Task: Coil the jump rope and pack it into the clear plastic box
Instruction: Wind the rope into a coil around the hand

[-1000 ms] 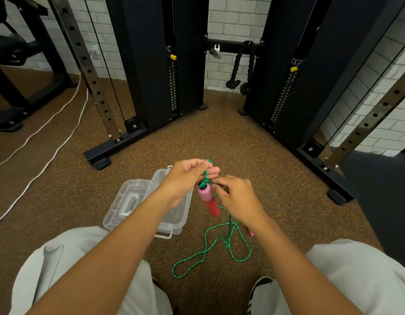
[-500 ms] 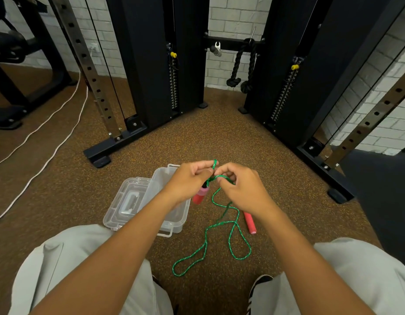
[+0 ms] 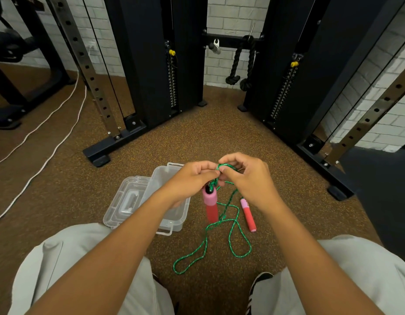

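A green jump rope (image 3: 228, 226) hangs from both hands and trails in loose loops on the floor. My left hand (image 3: 192, 180) pinches the rope just above one pink and red handle (image 3: 210, 206), which dangles below it. My right hand (image 3: 247, 176) pinches a small loop of the same rope right beside the left fingers. The second pink and red handle (image 3: 248, 215) lies on the floor under my right wrist. The clear plastic box (image 3: 174, 220) stands open on the floor beneath my left forearm, its lid (image 3: 126, 198) lying to its left.
Black weight-machine frames (image 3: 151, 64) stand ahead on both sides, with feet (image 3: 97, 155) jutting onto the brown speckled floor. A white cable (image 3: 49, 151) runs across the floor at left. My knees in light trousers (image 3: 356, 264) frame the bottom.
The held handle swung from under my left hand back to hanging upright. My hands stayed together, working a small loop at the rope's top. The floor loops shifted slightly.
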